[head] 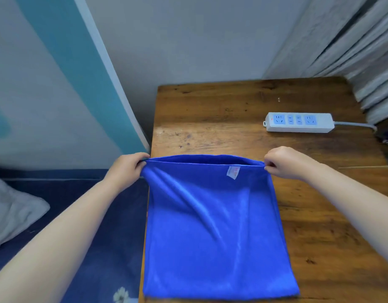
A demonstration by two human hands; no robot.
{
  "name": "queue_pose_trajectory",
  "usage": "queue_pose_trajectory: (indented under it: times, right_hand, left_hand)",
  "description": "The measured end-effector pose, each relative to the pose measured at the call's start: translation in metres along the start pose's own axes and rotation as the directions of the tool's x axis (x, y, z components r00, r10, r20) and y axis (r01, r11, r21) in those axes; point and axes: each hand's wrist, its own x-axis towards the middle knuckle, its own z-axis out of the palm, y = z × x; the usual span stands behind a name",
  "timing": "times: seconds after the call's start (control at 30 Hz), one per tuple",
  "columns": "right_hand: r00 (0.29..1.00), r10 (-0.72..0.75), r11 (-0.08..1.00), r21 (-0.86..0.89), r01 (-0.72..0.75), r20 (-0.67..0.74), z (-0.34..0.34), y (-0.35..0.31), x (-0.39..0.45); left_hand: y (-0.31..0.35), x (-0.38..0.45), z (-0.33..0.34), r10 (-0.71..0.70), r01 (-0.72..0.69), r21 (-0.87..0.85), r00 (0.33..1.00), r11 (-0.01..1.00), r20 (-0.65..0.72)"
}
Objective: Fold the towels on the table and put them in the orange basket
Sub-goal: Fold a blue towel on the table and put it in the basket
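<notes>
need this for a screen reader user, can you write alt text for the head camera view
Two hands, left hand and right hand, pinch the far corners of a blue towel lying doubled on a wooden table. A white power strip lies beyond it.

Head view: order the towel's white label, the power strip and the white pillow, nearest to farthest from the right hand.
From the right hand, which pinches the blue towel's far right corner:
1. White label: on the towel, just left of the hand.
2. Power strip: beyond the hand, on the wooden table.
3. White pillow: far left, off the table.
</notes>
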Motion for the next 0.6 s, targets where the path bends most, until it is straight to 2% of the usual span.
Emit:
queue_pose_trajectory:
  times: [0.13, 0.3, 0.43, 0.6]
  right_hand:
    - [0.999, 0.032, 0.994, -0.11, -0.029, 0.026, 0.022, -0.012, -0.008]
    - [0.997, 0.034, 0.971, -0.238, -0.016, 0.072, 0.058, -0.015, -0.004]
    - [0.997, -0.049, 0.947, -0.313, 0.065, 0.061, 0.073, -0.017, -0.005]
    - [0.993, -0.074, 0.931, -0.35, 0.101, 0.088, 0.076, -0.016, -0.009]
  left_hand:
    - [0.003, -0.017, 0.002, 0.042, -0.052, 0.194, 0.998, 0.98, 0.056]
    - [0.002, -0.031, 0.017, 0.008, -0.045, 0.368, 0.995, 0.929, 0.103]
    - [-0.007, -0.035, 0.026, -0.008, -0.037, 0.442, 0.995, 0.896, 0.101]
    - [-0.007, -0.037, 0.028, -0.018, -0.023, 0.467, 0.996, 0.884, 0.082]
